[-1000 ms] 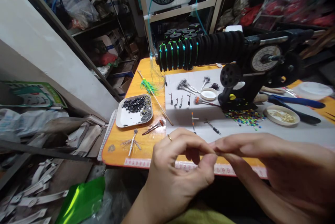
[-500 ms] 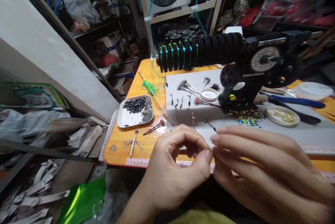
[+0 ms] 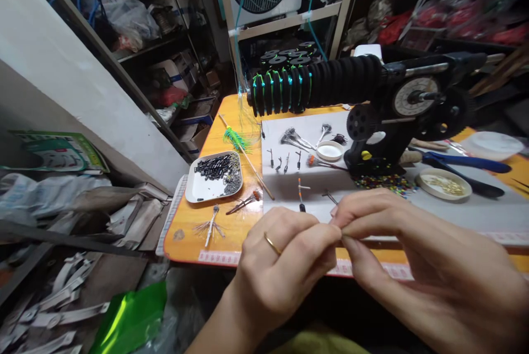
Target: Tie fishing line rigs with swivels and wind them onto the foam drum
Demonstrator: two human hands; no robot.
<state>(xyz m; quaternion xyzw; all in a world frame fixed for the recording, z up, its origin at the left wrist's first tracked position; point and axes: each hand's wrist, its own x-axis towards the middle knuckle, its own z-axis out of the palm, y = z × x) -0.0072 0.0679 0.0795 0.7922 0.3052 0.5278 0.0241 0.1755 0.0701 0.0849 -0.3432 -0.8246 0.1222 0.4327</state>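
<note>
My left hand (image 3: 281,266), with a gold ring on one finger, is curled into a pinch at the near edge of the orange table (image 3: 215,221). My right hand (image 3: 413,266) pinches against it, fingertips meeting at the same spot. What they hold between them is too small to make out. Just beyond the fingers, on the white sheet (image 3: 475,210), lie small wire pieces (image 3: 301,191) with orange and black ends.
A black winding machine with a row of spools (image 3: 314,85) spans the table's back. A white tray of black parts (image 3: 212,175), a white cap (image 3: 329,150), coloured beads (image 3: 384,182), a dish of brass bits (image 3: 443,184) and blue-handled pliers (image 3: 467,161) lie around. Cluttered shelves stand left.
Both hands stayed together at the table's near edge. The left fingers curled tighter over the pinch and the right fingertips closed in against them.
</note>
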